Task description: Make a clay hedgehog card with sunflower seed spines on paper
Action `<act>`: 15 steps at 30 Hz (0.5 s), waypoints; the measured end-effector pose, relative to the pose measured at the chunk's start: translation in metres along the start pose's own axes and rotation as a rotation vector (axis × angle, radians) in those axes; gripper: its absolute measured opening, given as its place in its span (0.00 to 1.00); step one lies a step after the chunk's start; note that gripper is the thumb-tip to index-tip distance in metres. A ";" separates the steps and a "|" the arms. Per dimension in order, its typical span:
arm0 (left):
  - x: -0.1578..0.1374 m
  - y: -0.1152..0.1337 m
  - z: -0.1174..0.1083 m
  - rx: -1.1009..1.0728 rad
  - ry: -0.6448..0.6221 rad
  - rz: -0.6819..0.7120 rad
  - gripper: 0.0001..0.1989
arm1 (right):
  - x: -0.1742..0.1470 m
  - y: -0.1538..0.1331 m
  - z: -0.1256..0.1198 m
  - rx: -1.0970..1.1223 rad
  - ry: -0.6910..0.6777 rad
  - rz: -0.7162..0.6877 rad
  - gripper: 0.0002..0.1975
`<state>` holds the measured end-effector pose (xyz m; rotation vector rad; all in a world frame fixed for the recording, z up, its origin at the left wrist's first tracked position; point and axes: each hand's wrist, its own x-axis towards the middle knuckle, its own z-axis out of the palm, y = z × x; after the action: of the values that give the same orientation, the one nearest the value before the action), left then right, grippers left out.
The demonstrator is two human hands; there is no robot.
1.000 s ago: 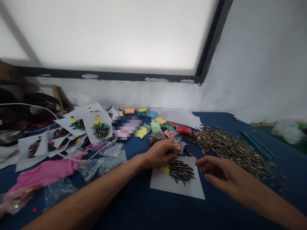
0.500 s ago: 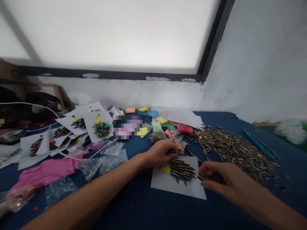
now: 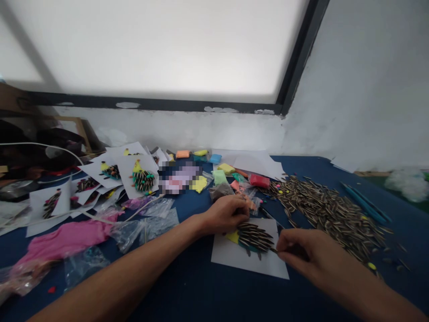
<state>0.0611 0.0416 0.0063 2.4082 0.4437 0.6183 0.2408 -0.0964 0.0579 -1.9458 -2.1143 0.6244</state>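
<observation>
A white sheet of paper [image 3: 231, 255] lies before me with a hedgehog-like figure [image 3: 255, 238] on it. Rows of striped sunflower seeds cover its back over teal clay, and its front end is yellow. My left hand [image 3: 228, 213] rests at the sheet's upper left, fingers curled closed over the yellow end; whatever is inside them is hidden. At the figure's right end, my right hand [image 3: 303, 250] pinches a sunflower seed [image 3: 274, 251] between thumb and forefinger, its tip at the outermost seeds.
A large heap of sunflower seeds [image 3: 321, 203] spreads to the right, beside blue tweezers [image 3: 367, 203]. Coloured clay packets, among them a red one [image 3: 259, 181], lie behind my hands. Finished seed pictures [image 3: 142, 176], a pink clay bag [image 3: 70, 239] and a white cable occupy the left.
My right hand has moved slightly left and down, bringing the pinched seed to the figure's right end. My left hand stays in place.
</observation>
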 end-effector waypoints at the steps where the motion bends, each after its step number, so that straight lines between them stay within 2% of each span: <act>1: 0.000 0.000 0.000 -0.001 0.001 0.000 0.08 | 0.000 -0.001 0.001 -0.005 0.000 0.003 0.07; 15: 0.000 0.000 0.000 -0.016 0.006 -0.006 0.08 | 0.002 -0.004 0.009 -0.140 0.015 -0.026 0.08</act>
<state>0.0612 0.0415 0.0062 2.3895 0.4463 0.6249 0.2329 -0.0957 0.0510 -1.9835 -2.2254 0.4671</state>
